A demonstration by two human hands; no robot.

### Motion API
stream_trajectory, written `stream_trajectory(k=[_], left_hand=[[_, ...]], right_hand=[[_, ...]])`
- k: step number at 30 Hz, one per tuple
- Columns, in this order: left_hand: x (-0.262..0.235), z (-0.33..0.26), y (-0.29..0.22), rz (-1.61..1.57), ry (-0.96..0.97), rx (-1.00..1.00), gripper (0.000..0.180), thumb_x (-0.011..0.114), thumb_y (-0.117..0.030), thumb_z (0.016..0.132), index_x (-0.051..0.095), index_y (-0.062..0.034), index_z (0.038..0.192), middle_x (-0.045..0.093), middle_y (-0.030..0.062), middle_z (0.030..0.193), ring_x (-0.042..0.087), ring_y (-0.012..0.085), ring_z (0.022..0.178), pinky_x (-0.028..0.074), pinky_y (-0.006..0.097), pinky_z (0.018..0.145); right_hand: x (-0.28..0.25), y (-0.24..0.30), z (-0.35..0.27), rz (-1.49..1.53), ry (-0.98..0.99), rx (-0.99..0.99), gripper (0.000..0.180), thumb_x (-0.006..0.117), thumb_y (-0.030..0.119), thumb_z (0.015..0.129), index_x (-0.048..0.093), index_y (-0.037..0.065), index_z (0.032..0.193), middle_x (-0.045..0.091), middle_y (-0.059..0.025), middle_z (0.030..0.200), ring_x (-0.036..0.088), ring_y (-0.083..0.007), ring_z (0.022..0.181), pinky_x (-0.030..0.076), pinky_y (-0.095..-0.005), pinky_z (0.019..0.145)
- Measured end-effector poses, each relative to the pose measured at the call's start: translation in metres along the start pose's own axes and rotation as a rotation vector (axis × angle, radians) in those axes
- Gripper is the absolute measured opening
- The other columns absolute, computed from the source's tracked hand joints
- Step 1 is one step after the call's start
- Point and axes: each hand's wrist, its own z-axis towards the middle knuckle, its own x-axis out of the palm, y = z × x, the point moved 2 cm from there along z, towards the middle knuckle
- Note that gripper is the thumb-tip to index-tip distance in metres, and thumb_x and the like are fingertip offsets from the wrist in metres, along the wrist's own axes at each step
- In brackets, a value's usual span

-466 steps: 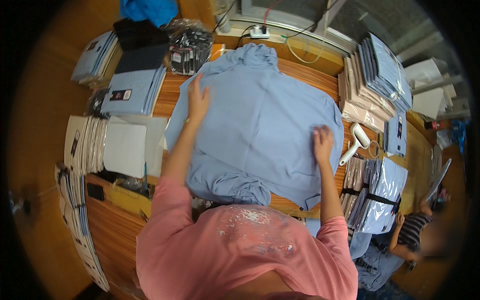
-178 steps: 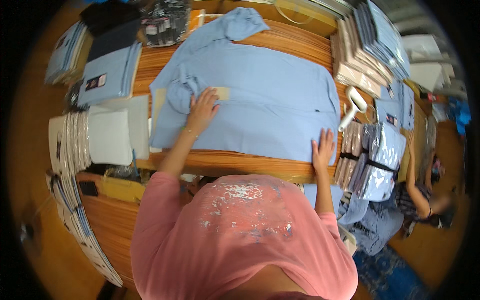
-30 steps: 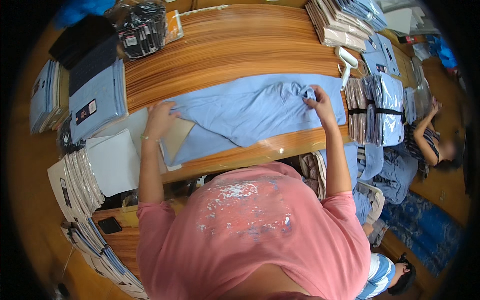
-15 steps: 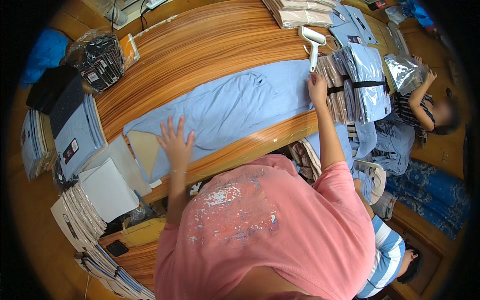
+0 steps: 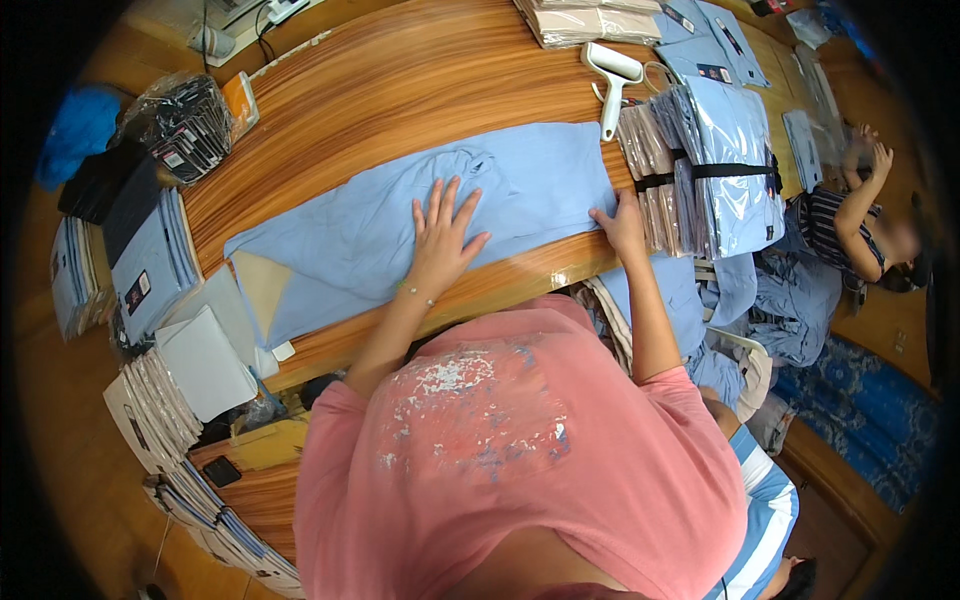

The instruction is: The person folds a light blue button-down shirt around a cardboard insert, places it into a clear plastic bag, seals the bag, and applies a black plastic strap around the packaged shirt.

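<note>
A long light blue garment [image 5: 340,225], which looks like folded trousers, lies lengthwise along the wooden table. A beige panel [image 5: 262,290] shows at its left end, and its middle is wrinkled. My left hand [image 5: 442,245] rests flat on the middle of the cloth, fingers spread. At the right end, near the lower corner, my right hand [image 5: 624,228] touches the hem, with its thumb on the cloth and apart from the bent fingers. Just beyond that end, a white lint roller [image 5: 611,75] lies with its handle toward me.
Bagged folded garments [image 5: 735,165], bound by a black strap, stand right of my right hand. More folded stacks [image 5: 155,265] and white sheets [image 5: 205,365] lie at left. A packet of black tags [image 5: 195,130] sits far left. Two other people are at the right.
My left hand has slid right from the garment's left end to its middle. My right hand has come down the hem from the far corner toward the near one.
</note>
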Motion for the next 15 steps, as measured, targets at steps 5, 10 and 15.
stream_trajectory(k=[5,10,15], left_hand=[[0.027,-0.006,0.012,0.108,-0.012,0.001,0.054,0.058,-0.035,0.083,0.044,-0.0171,0.132,0.030,0.0107,0.143,0.024,0.0312,0.133,0.017,0.058,0.104],[0.027,-0.005,0.011,0.113,-0.014,0.002,0.054,0.058,-0.035,0.083,0.044,-0.0172,0.132,0.032,0.0104,0.142,0.025,0.0309,0.132,0.018,0.058,0.104],[0.027,-0.006,0.010,0.115,-0.030,0.021,0.054,0.057,-0.036,0.083,0.043,-0.0176,0.133,0.034,0.0118,0.140,0.025,0.0315,0.132,0.019,0.059,0.103]], right_hand=[[-0.014,-0.021,-0.007,0.201,0.268,0.075,0.040,0.077,0.016,0.068,0.056,-0.004,0.096,0.060,-0.0139,0.080,0.057,-0.0251,0.073,0.047,-0.0328,0.069],[-0.013,-0.037,-0.012,0.862,0.233,0.403,0.012,0.064,0.004,0.080,0.058,-0.001,0.087,0.062,-0.0060,0.074,0.059,-0.0142,0.066,0.049,-0.0232,0.061],[-0.007,-0.050,-0.015,0.919,0.148,0.316,0.011,0.057,0.004,0.083,0.059,-0.002,0.092,0.064,-0.0100,0.079,0.062,-0.0207,0.070,0.051,-0.0298,0.063]])
